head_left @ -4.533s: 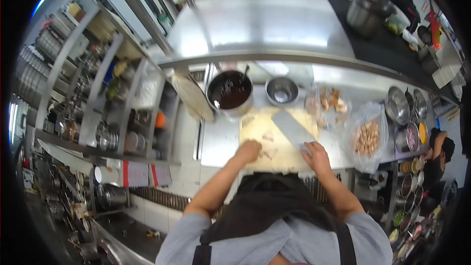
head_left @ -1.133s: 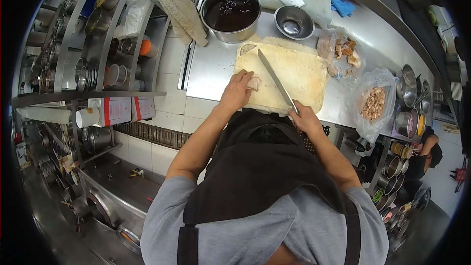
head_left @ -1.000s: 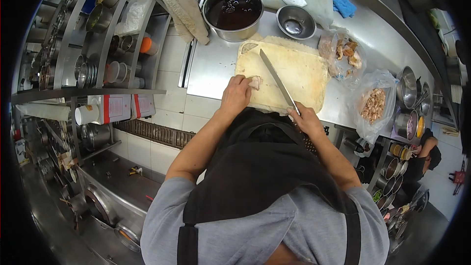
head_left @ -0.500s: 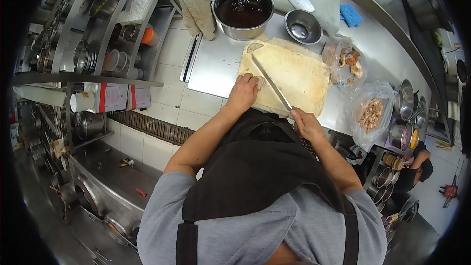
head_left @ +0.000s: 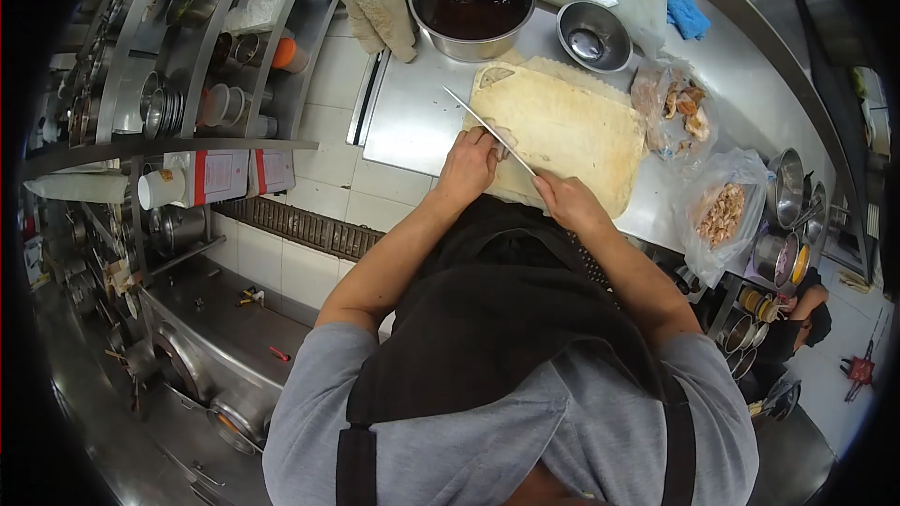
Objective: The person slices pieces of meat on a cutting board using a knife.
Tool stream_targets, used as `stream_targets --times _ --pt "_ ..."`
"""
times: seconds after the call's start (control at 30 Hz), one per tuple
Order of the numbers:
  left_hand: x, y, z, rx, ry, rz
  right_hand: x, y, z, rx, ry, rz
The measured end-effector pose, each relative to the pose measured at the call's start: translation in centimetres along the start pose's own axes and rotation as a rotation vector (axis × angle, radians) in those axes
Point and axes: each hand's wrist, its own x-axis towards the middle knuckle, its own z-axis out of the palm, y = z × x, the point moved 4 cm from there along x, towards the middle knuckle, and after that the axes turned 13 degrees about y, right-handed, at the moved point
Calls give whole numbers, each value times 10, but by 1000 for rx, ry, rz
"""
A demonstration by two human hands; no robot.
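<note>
Knife (head_left: 478, 120) closed in my right hand (head_left: 568, 203), its long axis running away and leftward, crossing close by the curled fingers of my left hand (head_left: 467, 167). Pale meat piece (head_left: 507, 136) lies just right of those fingers on the cutting board (head_left: 581, 136), nearer my left; whether they grip it, I cannot tell.

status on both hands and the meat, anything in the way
Right hand gripping knife. Left hand at meat piece on cutting board. Left fingers close beside knife; no other obstruction seen.
</note>
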Motion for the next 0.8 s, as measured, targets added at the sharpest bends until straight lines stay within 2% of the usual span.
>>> stream_targets --times 0.13,0.23,0.3,0.33,0.4,0.63,0.73,0.8 --pt "0 -1 -2 -21 24 -24 7 -4 2 101 65 -65" --pt "-1 -2 -2 -49 97 -41 3 -8 -9 104 29 -4" --pt "-4 -5 0 -56 85 -71 -7 -7 -15 164 -98 288" --pt "-5 -6 0 -61 69 -95 -12 -6 -16 160 -104 289" --pt "-4 -5 1 -66 73 -76 -20 -5 -24 112 -63 172" --pt "-3 -4 2 -57 93 -62 -24 1 -25 101 -113 102" --pt "-4 -7 3 -80 115 -39 -12 -3 -15 103 -77 69" --pt "0 -10 5 -54 93 -43 8 -6 0 98 -1 -30"
